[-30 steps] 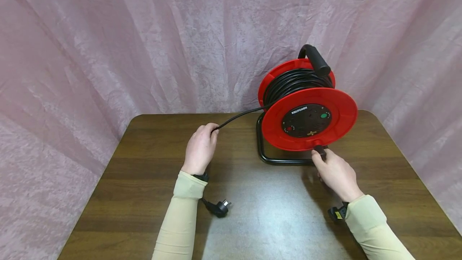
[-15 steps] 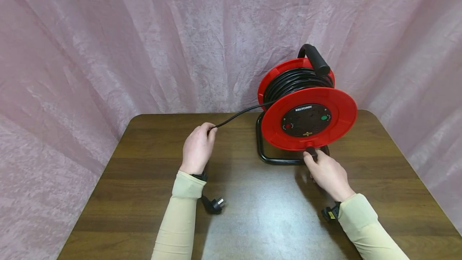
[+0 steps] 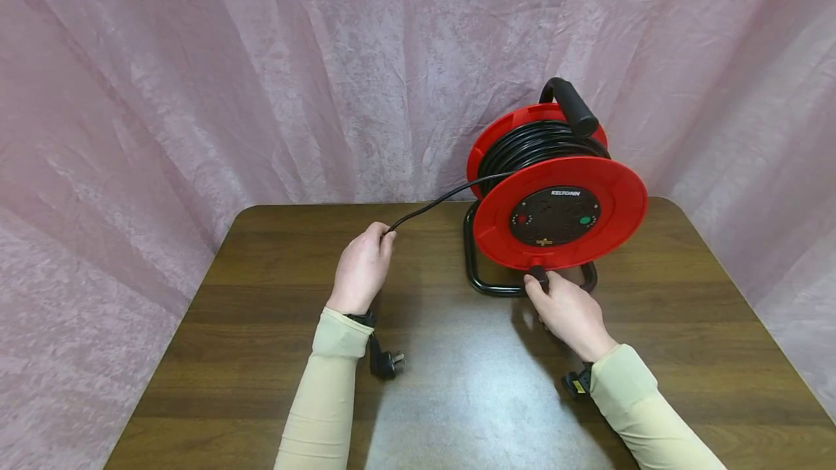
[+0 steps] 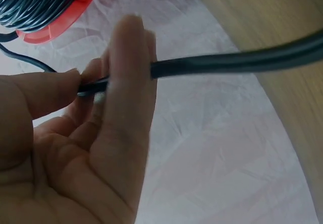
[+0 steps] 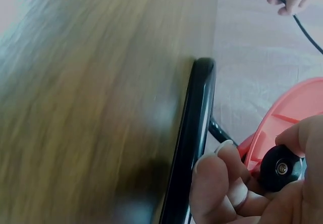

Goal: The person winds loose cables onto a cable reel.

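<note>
A red cable reel [image 3: 620, 194] wound with black cable [image 3: 522, 143] stands at the right rear of the table on a black tube frame [image 3: 486, 287]. My left hand [image 3: 361, 267] pinches the cable's free run, left of the reel; in the left wrist view the cable [image 4: 212, 62] passes between thumb and fingers. Below that wrist hangs or lies the black plug [image 3: 385, 363], its pins pointing right. With thumb and fingers my right hand [image 3: 570, 314] grips the black crank knob [image 5: 280, 167] at the bottom of the reel's front disc.
A black carrying handle [image 3: 575, 111] arches over the reel's top. The wooden table [image 3: 261, 354] reaches back to a pink curtain [image 3: 326, 78]. The frame's front bar runs close to my right fingers in the right wrist view.
My right hand has moved left with the knob, and the reel's disc has turned clockwise. The left hand stays nearly still on the cable; the plug has shifted slightly left and up.
</note>
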